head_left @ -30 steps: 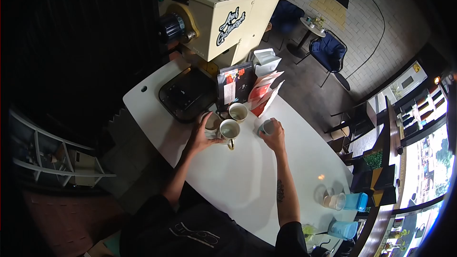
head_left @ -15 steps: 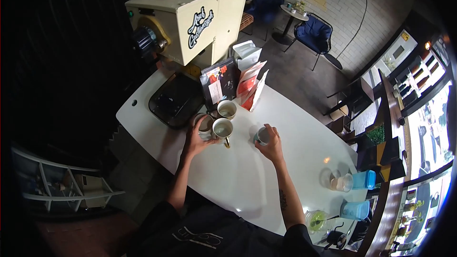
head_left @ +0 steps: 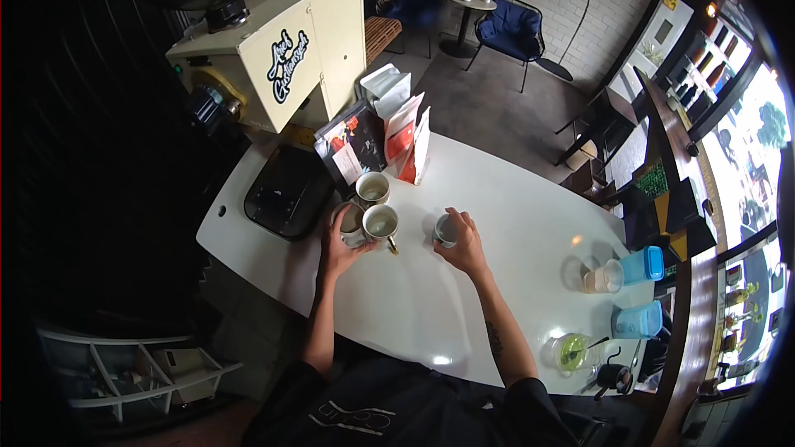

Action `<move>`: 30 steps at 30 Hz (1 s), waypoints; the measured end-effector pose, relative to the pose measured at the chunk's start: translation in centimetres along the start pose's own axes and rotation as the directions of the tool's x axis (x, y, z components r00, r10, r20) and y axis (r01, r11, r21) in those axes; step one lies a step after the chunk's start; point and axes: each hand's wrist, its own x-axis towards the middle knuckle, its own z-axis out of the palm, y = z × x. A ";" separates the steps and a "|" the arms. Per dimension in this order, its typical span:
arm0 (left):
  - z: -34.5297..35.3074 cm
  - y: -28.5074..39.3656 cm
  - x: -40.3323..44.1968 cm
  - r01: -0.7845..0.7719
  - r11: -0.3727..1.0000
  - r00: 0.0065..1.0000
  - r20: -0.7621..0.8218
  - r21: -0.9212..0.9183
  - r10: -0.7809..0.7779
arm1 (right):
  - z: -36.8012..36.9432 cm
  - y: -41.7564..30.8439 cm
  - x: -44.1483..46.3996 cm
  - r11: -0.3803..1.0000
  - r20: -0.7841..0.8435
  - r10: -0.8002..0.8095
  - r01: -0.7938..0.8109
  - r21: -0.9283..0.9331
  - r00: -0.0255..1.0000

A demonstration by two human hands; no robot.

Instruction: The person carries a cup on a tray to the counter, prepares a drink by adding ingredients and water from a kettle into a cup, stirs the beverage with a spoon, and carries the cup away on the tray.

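Note:
My left hand (head_left: pixel 338 251) curves around a pale cup (head_left: pixel 350 220), its fingers on the far side and the thumb near the neighbouring cup. Right beside it stands another pale cup (head_left: pixel 381 222) with a handle pointing toward me. A third cup (head_left: pixel 373 188) sits just behind these two. To the right, apart from the group, my right hand (head_left: pixel 465 241) is closed around a small greyish cup (head_left: pixel 446 230) at the white tabletop. Part of that cup is hidden by my fingers.
A cream coffee grinder (head_left: pixel 273 49) stands at the back left beside a black tray (head_left: pixel 288 192). Behind the cups are a dark picture box (head_left: pixel 352 144) and red-white bags (head_left: pixel 406 140). Blue containers (head_left: pixel 639 320), a plastic cup (head_left: pixel 604 276) and a kettle (head_left: pixel 614 376) stand right.
The camera view has turned, so the grinder and bags sit further left in view. Both hands keep their hold on the cups, with little movement relative to the tabletop.

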 end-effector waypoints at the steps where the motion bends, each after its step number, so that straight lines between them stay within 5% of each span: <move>1: 0.0 -0.1 0.1 -0.010 1.000 1.000 0.002 0.003 0.010 | 0.0 -0.1 -0.1 1.000 -0.008 0.006 -0.006 0.002 1.000; 11: -0.9 0.8 0.4 -0.071 0.997 0.996 0.045 -0.007 0.071 | -0.3 -1.0 -1.9 0.994 -0.047 0.076 -0.073 0.077 0.996; 13: -1.9 0.8 0.4 -0.087 0.988 0.988 0.117 -0.124 0.102 | -0.6 -1.1 -2.5 0.993 -0.067 0.081 -0.074 0.096 0.994; 15: -3.3 2.8 -0.3 -0.134 0.983 0.991 0.020 0.123 0.133 | -1.3 -1.6 -3.5 0.994 -0.028 0.083 -0.081 0.080 0.996; 17: -4.4 4.5 -0.8 -0.073 0.990 0.995 -0.058 0.121 0.081 | -2.4 -2.0 -4.8 0.983 -0.014 0.139 -0.136 0.120 0.990; 21: -4.6 10.6 -1.4 -0.137 0.969 0.983 -0.152 -0.205 0.107 | -3.9 -2.8 -8.4 0.978 0.024 0.155 -0.157 0.136 0.988; 25: -0.8 13.4 -3.4 -0.051 0.846 0.976 0.154 -0.531 0.156 | -5.6 -3.9 -11.8 0.966 0.071 0.220 -0.228 0.125 0.973; 28: 2.9 14.6 -4.6 0.109 0.901 0.830 0.537 -0.419 0.150 | -7.5 -4.2 -14.8 0.947 -0.064 0.282 -0.268 0.175 0.957; 30: 5.7 13.8 -5.8 0.065 0.917 0.808 0.560 -0.394 0.184 | -9.9 -4.4 -16.7 0.907 -0.070 0.389 -0.369 0.202 0.919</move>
